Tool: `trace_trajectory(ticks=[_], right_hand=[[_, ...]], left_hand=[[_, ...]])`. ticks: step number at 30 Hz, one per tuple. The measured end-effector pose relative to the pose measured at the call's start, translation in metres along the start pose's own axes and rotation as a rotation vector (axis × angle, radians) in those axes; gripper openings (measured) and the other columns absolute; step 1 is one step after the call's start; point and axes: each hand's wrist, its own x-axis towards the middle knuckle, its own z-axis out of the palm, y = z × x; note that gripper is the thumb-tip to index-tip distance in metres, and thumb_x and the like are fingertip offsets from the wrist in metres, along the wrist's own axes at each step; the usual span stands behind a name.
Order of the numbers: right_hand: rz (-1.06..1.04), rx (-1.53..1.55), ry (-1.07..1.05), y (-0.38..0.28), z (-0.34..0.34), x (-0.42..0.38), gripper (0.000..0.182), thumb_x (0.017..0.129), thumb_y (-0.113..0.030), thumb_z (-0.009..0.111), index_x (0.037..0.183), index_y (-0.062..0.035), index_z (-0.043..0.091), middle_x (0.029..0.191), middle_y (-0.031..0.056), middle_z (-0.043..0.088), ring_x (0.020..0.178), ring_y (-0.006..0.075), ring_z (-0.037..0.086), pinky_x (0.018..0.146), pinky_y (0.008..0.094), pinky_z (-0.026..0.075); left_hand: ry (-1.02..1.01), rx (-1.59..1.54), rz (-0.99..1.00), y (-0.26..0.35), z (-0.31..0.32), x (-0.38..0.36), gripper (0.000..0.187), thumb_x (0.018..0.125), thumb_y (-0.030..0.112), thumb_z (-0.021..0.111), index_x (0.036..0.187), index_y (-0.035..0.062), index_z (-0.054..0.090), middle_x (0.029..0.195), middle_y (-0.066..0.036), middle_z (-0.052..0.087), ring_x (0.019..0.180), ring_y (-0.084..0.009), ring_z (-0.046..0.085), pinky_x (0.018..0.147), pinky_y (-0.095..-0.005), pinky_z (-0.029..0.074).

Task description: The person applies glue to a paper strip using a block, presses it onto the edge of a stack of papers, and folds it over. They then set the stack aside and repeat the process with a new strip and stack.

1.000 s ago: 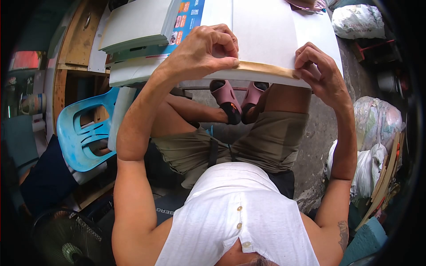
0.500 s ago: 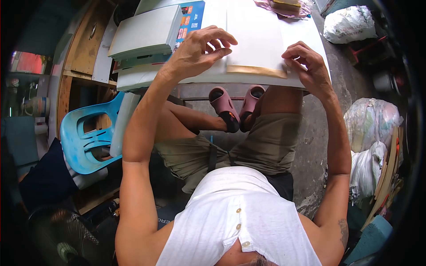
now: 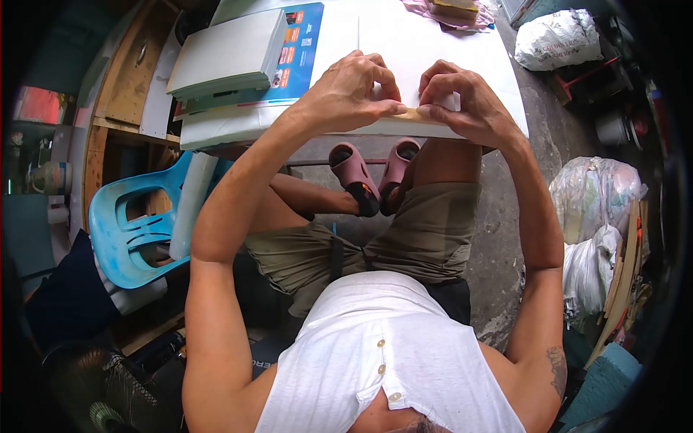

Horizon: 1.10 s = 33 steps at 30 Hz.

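A white paper sheet (image 3: 404, 61) lies on the white tabletop, with a tan strip (image 3: 411, 115) along its near edge. My left hand (image 3: 357, 90) is curled over the left part of that edge, thumb and fingers pinched at the strip. Close by on the right, my right hand (image 3: 465, 101) pinches the same edge, and a bit of white paper shows raised between its thumb and fingers. The fingers hide most of the strip. Left of my left hand, a thick stack of white sheets (image 3: 227, 50) rests on a blue printed sheet (image 3: 307, 47).
At the table's far right lies a pink cloth (image 3: 473, 18) with a yellowish block (image 3: 455, 10) on it. A blue plastic chair (image 3: 130, 234) stands at left. On the right floor are a white sack (image 3: 559, 40) and a clear plastic bag (image 3: 595, 195).
Both hands have come together at the sheet's near edge, the left moving right and down, the right moving left. Their fingers have closed on the edge. The view has shifted slightly.
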Motion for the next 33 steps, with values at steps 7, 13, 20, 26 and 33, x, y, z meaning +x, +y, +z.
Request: trace_trajectory(ticks=[7, 13, 20, 26, 33], right_hand=[[0.058, -0.028, -0.041, -0.002, 0.000, 0.005, 0.019, 0.085, -0.017, 0.077, 0.085, 0.0009, 0.071, 0.101, 0.0092, 0.066, 0.092, 0.0247, 0.067, 0.084, 0.0400, 0.055], [-0.045, -0.121, 0.029, -0.004, 0.005, 0.001, 0.016, 0.086, -0.011, 0.073, 0.083, -0.0003, 0.063, 0.100, 0.0106, 0.061, 0.098, 0.0291, 0.061, 0.087, 0.0415, 0.050], [-0.077, -0.226, 0.072, -0.003, 0.014, -0.005, 0.016, 0.086, -0.011, 0.074, 0.087, -0.0037, 0.059, 0.106, 0.0093, 0.059, 0.104, 0.0297, 0.056, 0.092, 0.0444, 0.044], [-0.123, -0.242, 0.081, -0.002, 0.017, -0.008, 0.019, 0.088, -0.012, 0.072, 0.093, -0.0047, 0.055, 0.107, 0.0095, 0.057, 0.103, 0.0302, 0.054, 0.091, 0.0442, 0.044], [-0.132, -0.249, 0.121, 0.003, 0.019, -0.007, 0.019, 0.088, -0.006, 0.071, 0.099, -0.0051, 0.054, 0.106, 0.0109, 0.056, 0.099, 0.0310, 0.056, 0.088, 0.0440, 0.048]], left_hand=[[-0.020, -0.009, -0.032, 0.000, 0.001, 0.002, 0.026, 0.085, 0.034, 0.080, 0.088, 0.0089, 0.080, 0.099, -0.008, 0.065, 0.099, -0.0252, 0.057, 0.086, -0.0409, 0.050], [0.044, 0.027, 0.068, -0.003, 0.008, -0.001, 0.021, 0.088, 0.026, 0.077, 0.088, 0.0046, 0.076, 0.097, -0.008, 0.063, 0.093, -0.0244, 0.059, 0.082, -0.0393, 0.050], [0.073, 0.084, 0.152, -0.001, 0.010, -0.003, 0.015, 0.089, 0.016, 0.076, 0.087, 0.0015, 0.071, 0.095, -0.008, 0.060, 0.084, -0.0244, 0.059, 0.079, -0.0391, 0.049], [0.138, 0.094, 0.204, -0.004, 0.017, -0.006, 0.014, 0.088, 0.014, 0.076, 0.086, 0.0040, 0.066, 0.098, -0.008, 0.059, 0.084, -0.0240, 0.059, 0.078, -0.0404, 0.048], [0.205, 0.064, 0.165, -0.007, 0.021, -0.008, 0.020, 0.091, 0.012, 0.074, 0.105, 0.0058, 0.061, 0.102, -0.009, 0.058, 0.087, -0.0240, 0.064, 0.079, -0.0382, 0.054]])
